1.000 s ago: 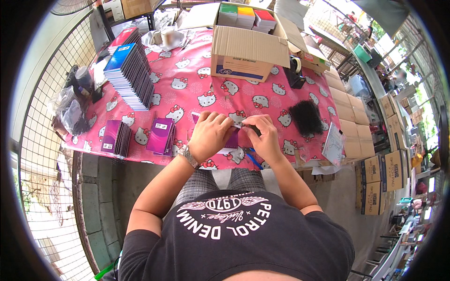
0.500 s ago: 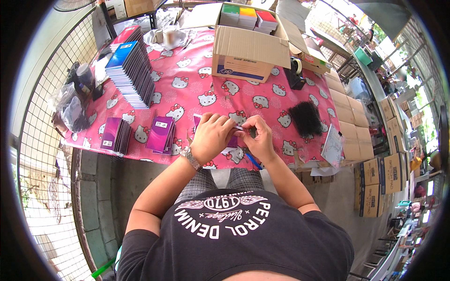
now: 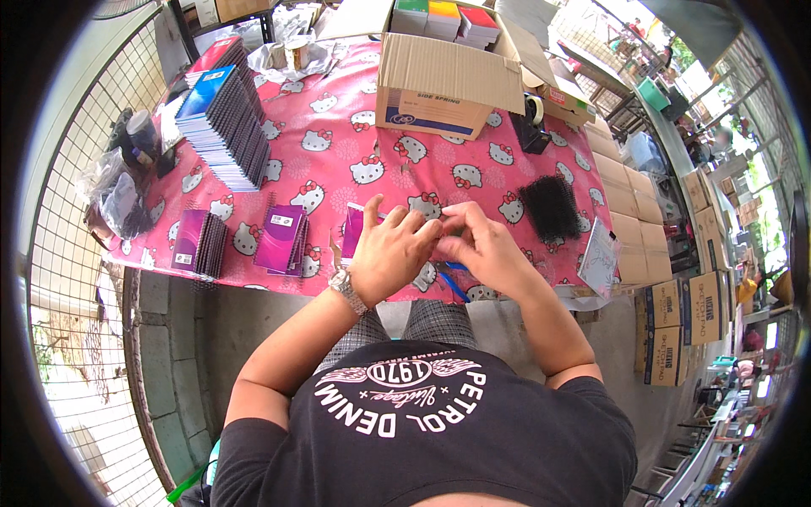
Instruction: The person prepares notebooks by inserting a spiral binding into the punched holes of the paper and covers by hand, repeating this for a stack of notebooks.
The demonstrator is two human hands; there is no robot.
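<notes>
The left hand is lying over a purple notebook near the front edge of the surface; the right hand is curling beside its fingertips, though from here I cannot tell whether either is gripping.

The left hand is held back upward, its outermost finger stretched apart from the rest, while the right hand is curled inward beside it. Fingertips are brought close together; contact cannot be made out. The left forearm and right forearm are angled inward, toward each other.
</notes>
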